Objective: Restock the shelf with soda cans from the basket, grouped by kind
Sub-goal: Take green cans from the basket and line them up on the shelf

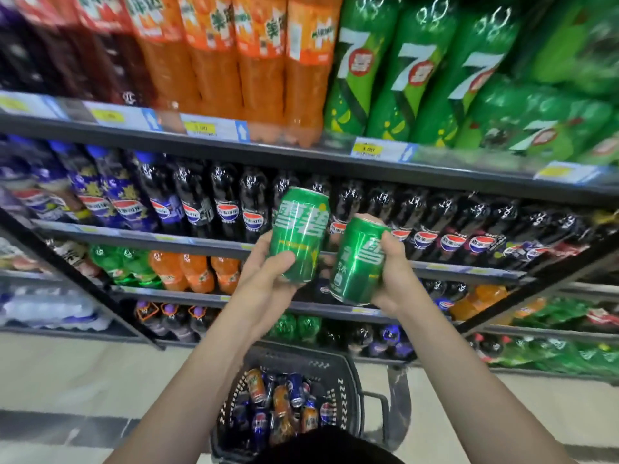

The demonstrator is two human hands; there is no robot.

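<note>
Towering over everything is the shelf, rows of big bottles in orange, green and dark cola colours, and down on the floor sits the black basket, a jumble of orange and blue cans lying inside it. Up in front of the cola row, the left hand has its fingers wrapped round the bottom of one green can, tilted, while the right hand holds a second green can round its side, the two cans just beside each other. No row of cans shows on the shelf here, so these could land among the wrong kind; and that low hold on the tilted can risks a slip straight down onto the basket
</note>
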